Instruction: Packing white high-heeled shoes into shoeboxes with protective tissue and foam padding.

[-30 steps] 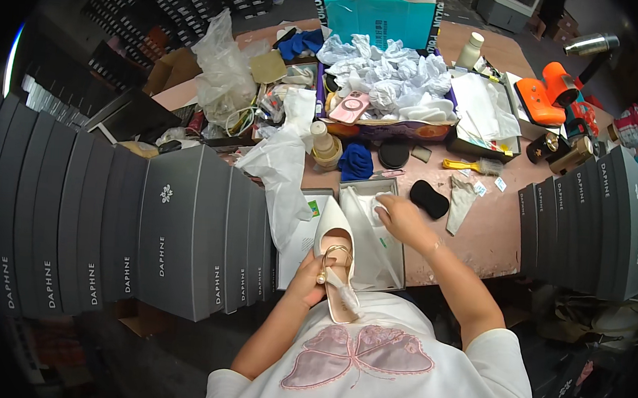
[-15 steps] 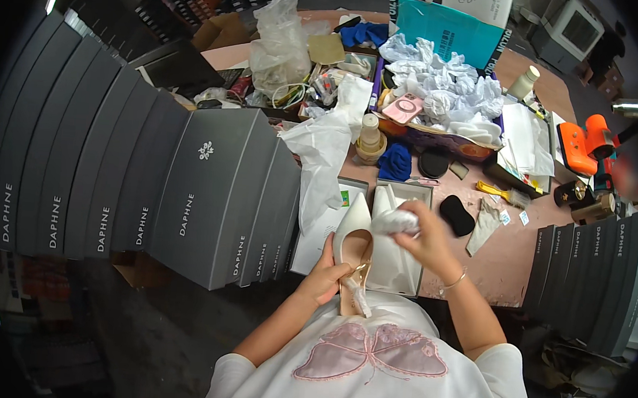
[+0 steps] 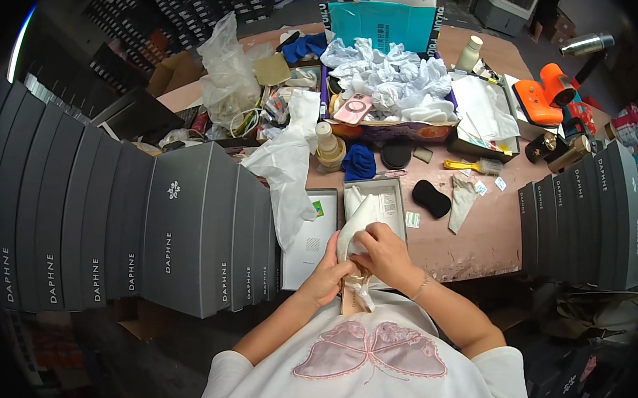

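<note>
My left hand (image 3: 324, 273) grips a white pointed-toe shoe (image 3: 360, 220) at its side, toe pointing away from me and heel toward my shirt. The shoe has a tan insole (image 3: 351, 302) and some clear wrapping (image 3: 363, 291) around its strap. Against the shoe's opening, my right hand (image 3: 383, 254) is closed, with its fingertips bent inward. Whatever those fingers hold is hidden. Under the shoe lies an open grey shoebox (image 3: 401, 218) lined with white paper. Its white-lined lid (image 3: 301, 260) is beside it on the left.
Stacked grey shoeboxes (image 3: 184, 226) wall off the left, with more boxes (image 3: 582, 217) at right. Behind stands a carton of crumpled white paper (image 3: 394, 78). A black sponge (image 3: 431, 199), a yellow-handled brush (image 3: 472, 166), a blue cloth (image 3: 359, 162) and a bottle (image 3: 329, 147) lie nearby.
My right hand has moved left and down from above the box to the shoe's opening. The white wad it held is out of sight. The shoe is tilted more onto its side.
</note>
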`<state>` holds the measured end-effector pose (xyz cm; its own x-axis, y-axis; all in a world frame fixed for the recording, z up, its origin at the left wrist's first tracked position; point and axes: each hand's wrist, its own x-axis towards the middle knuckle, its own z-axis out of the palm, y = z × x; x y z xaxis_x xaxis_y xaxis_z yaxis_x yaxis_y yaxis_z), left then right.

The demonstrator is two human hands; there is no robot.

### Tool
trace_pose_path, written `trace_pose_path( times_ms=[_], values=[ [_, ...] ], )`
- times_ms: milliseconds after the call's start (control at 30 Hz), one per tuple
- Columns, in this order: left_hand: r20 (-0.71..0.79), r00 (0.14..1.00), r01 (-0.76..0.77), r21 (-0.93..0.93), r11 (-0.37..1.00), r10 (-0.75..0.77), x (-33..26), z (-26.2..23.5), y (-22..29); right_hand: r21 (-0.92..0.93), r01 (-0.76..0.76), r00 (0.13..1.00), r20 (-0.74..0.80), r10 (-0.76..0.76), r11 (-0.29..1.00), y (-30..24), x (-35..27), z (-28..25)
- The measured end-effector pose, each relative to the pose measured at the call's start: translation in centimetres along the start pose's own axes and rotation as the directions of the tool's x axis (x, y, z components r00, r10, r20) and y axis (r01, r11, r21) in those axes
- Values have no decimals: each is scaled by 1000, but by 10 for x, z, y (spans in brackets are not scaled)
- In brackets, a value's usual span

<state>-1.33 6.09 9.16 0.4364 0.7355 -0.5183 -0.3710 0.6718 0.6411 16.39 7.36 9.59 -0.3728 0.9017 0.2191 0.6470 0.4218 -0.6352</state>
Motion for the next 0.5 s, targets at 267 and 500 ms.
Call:
trace_pose_path(
  times_ms=[267, 500],
  values=[
    [-1, 996, -86, -66, 994, 86, 10, -13, -22, 127, -221, 972, -54, 229, 967, 2, 8, 16],
    [81, 997, 36, -325, 945, -10, 29, -37, -11, 605, -269, 945, 15, 326, 750, 48, 26, 17]
  ],
)
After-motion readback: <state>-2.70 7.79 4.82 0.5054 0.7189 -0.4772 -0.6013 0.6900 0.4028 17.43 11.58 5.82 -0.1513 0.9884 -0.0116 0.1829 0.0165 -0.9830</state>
